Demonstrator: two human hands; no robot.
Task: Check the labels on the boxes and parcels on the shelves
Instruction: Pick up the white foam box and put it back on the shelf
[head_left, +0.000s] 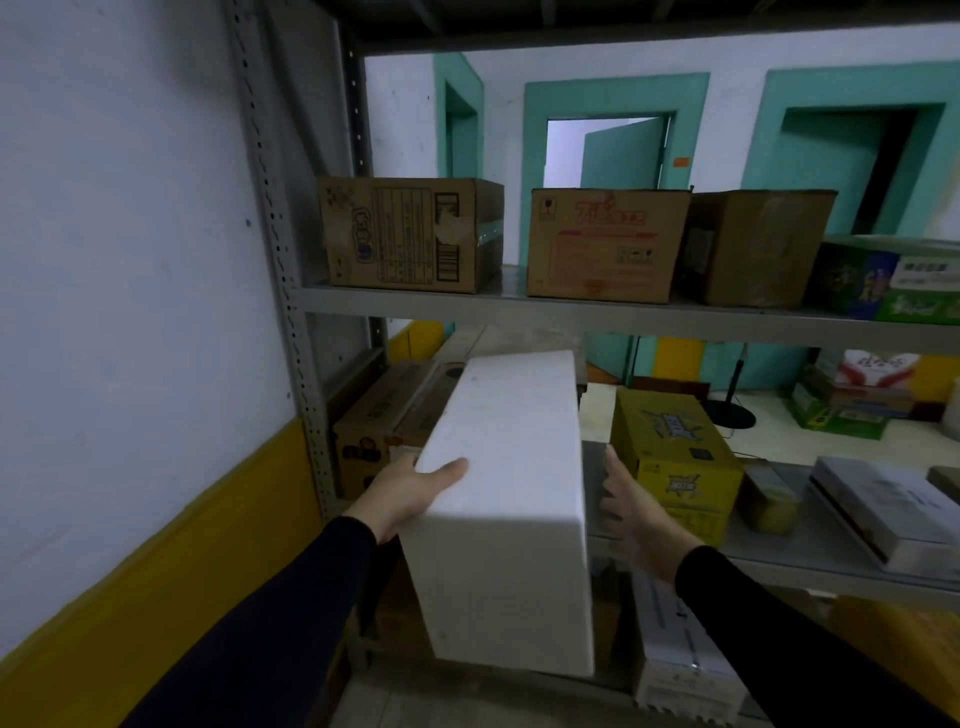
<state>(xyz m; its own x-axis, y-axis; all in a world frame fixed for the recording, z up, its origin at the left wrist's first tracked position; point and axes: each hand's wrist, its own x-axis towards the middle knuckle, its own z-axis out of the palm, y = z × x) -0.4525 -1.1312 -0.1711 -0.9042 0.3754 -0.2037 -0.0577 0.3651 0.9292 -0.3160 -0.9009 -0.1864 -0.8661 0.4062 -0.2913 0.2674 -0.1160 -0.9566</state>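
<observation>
A plain white foam box (511, 499) sticks out from the middle shelf (810, 556), tilted toward me. My left hand (410, 493) grips its left side, thumb over the top edge. On the box's right side my right hand (634, 514) presses flat, fingers partly hidden behind it. No label shows on the faces I see. Left of it sits a brown carton (379, 426); to its right stands a yellow carton (675, 457).
The upper shelf (519, 306) carries a printed brown carton (410, 234), a red-printed carton (605, 244), a plain brown box (753, 247) and colourful packs (893, 280). Flat parcels (883, 509) lie at the right. A wall (130, 260) closes the left.
</observation>
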